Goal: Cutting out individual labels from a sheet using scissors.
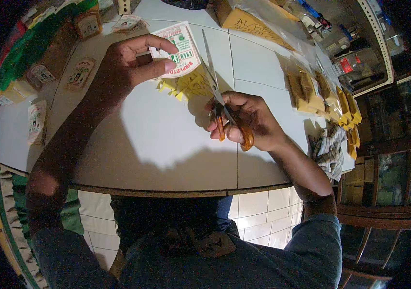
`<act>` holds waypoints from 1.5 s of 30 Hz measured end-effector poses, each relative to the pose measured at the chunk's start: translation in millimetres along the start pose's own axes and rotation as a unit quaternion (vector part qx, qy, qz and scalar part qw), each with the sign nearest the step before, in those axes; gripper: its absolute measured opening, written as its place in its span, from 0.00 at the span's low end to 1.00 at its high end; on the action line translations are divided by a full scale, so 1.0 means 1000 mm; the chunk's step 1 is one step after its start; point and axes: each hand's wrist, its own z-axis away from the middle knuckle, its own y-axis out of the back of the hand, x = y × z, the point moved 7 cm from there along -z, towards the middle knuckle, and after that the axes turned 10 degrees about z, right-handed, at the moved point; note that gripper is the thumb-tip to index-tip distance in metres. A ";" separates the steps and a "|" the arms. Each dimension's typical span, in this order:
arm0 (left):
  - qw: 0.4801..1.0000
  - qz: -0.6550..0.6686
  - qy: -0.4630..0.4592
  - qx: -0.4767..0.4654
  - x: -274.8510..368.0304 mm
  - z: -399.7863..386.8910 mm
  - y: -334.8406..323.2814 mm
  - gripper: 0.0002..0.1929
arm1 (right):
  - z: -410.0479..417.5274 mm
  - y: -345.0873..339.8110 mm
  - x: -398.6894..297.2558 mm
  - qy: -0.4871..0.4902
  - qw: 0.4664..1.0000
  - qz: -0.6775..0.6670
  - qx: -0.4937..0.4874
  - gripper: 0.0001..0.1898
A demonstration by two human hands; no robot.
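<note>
My left hand (127,63) pinches a white printed paper label (183,38) between thumb and fingers, above the table. Red and green print covers the label, and its top left corner looks square while the lower edge is curved. In my right hand (256,117) is a pair of scissors (215,88) with amber-coloured handles, my fingers through the loops. Its blades point away from me, slightly apart, beside the label's right edge; whether they touch the paper I cannot tell. Below the label lies a heap of yellow paper scraps (196,85), partly hidden by it.
Stacks of cut labels (79,74) lie on the white-tiled table (176,137) at left, beside green-topped packages (28,54). Filled plastic packets (308,90) and a crumpled striped cloth (330,151) line the right side. A brown envelope with handwriting (252,27) lies at the back.
</note>
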 end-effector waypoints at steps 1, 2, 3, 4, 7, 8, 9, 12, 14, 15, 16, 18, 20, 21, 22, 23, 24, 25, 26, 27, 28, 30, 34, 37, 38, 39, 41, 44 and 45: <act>1.000 -0.017 0.010 0.004 0.001 0.000 0.000 0.14 | 0.001 -0.002 0.001 -0.002 1.000 0.001 0.000 0.23; 1.000 -0.015 0.010 0.004 0.003 0.000 -0.002 0.14 | 0.001 -0.003 0.003 -0.006 1.000 -0.014 0.009 0.23; 1.000 -0.027 0.007 -0.005 0.007 0.001 -0.006 0.14 | 0.002 -0.004 0.004 -0.010 0.999 -0.028 0.019 0.24; 0.999 -0.038 0.003 -0.014 0.010 0.003 -0.009 0.14 | 0.002 -0.005 0.004 -0.012 0.999 -0.028 0.019 0.24; 0.999 -0.039 -0.003 -0.010 0.011 0.006 -0.013 0.14 | 0.002 -0.006 0.006 -0.030 0.999 -0.033 0.020 0.25; 0.999 -0.036 -0.001 -0.009 0.012 0.007 -0.014 0.14 | 0.002 -0.007 0.006 -0.019 0.999 -0.025 0.014 0.25; 0.999 -0.038 -0.001 -0.015 0.015 0.007 -0.017 0.14 | 0.002 -0.007 0.003 -0.008 1.000 -0.015 0.009 0.25; 0.999 -0.043 -0.003 -0.021 0.017 0.007 -0.020 0.14 | 0.002 -0.006 0.001 -0.006 1.000 0.012 0.013 0.25; 0.999 -0.047 -0.005 -0.021 0.015 0.008 -0.019 0.14 | 0.001 -0.007 0.003 -0.005 1.000 -0.013 0.018 0.25; 0.998 -0.049 -0.014 -0.025 0.015 0.008 -0.020 0.14 | 0.002 -0.007 0.004 -0.002 0.999 -0.038 0.026 0.25; 0.998 -0.051 -0.023 -0.029 0.014 0.008 -0.020 0.14 | 0.002 -0.008 0.003 -0.005 0.999 -0.038 0.025 0.25; 0.999 -0.041 -0.021 -0.029 0.012 0.009 -0.020 0.14 | 0.001 -0.007 -0.001 -0.008 1.000 -0.018 0.022 0.25; 0.999 -0.032 -0.019 -0.028 0.012 0.008 -0.021 0.14 | 0.001 -0.008 0.003 0.002 0.999 -0.038 0.028 0.25; 0.998 -0.047 -0.023 -0.026 0.014 0.008 -0.021 0.14 | 0.001 -0.008 0.003 0.014 0.998 -0.059 0.033 0.24; 0.997 -0.061 -0.026 -0.024 0.015 0.009 -0.021 0.14 | 0.001 -0.008 0.001 0.014 0.998 -0.060 0.032 0.24; 0.998 -0.062 -0.025 -0.023 0.015 0.009 -0.020 0.14 | 0.001 -0.008 0.000 0.002 0.999 -0.037 0.028 0.24; 0.998 -0.053 -0.029 -0.024 0.013 0.009 -0.020 0.14 | 0.002 -0.008 0.001 -0.011 1.000 -0.014 0.025 0.23; 0.998 -0.044 -0.033 -0.024 0.012 0.008 -0.020 0.14 | 0.002 -0.008 0.002 -0.013 0.999 -0.014 0.025 0.23; 0.998 -0.043 -0.032 -0.025 0.012 0.008 -0.021 0.14 | 0.001 -0.008 0.002 -0.001 1.000 -0.016 0.025 0.23; 0.998 -0.054 -0.027 -0.024 0.013 0.008 -0.021 0.14 | 0.000 -0.008 0.000 0.012 0.999 -0.018 0.025 0.22; 0.997 -0.066 -0.022 -0.022 0.015 0.008 -0.021 0.14 | 0.000 -0.008 0.000 0.012 0.999 -0.018 0.025 0.22; 0.998 -0.061 0.011 -0.032 0.017 0.007 -0.022 0.15 | 0.001 -0.007 0.002 -0.002 0.999 -0.021 0.026 0.22; 0.997 -0.059 0.006 -0.040 0.011 0.008 -0.019 0.15 | 0.000 -0.009 -0.001 -0.014 1.000 -0.010 0.022 0.22; 0.997 -0.057 0.002 -0.043 0.010 0.007 -0.020 0.15 | 0.001 -0.007 0.000 0.018 0.999 -0.036 0.032 0.23; 0.997 -0.055 0.002 -0.044 0.007 0.006 -0.020 0.15 | 0.002 -0.005 0.000 0.015 0.999 -0.029 0.031 0.23; 0.998 -0.052 -0.021 -0.039 0.009 0.006 -0.020 0.15 | 0.001 -0.006 -0.001 0.014 0.999 -0.024 0.027 0.23; 0.997 -0.051 -0.044 -0.032 0.015 0.009 -0.018 0.15 | 0.000 -0.008 -0.002 0.019 0.999 -0.039 0.025 0.23; 0.997 -0.051 -0.045 -0.033 0.009 0.007 -0.020 0.15 | 0.001 -0.007 -0.001 0.012 0.999 -0.047 0.025 0.23; 0.997 -0.052 -0.043 -0.034 0.009 0.006 -0.019 0.14 | 0.000 -0.008 -0.002 0.012 0.999 -0.043 0.016 0.23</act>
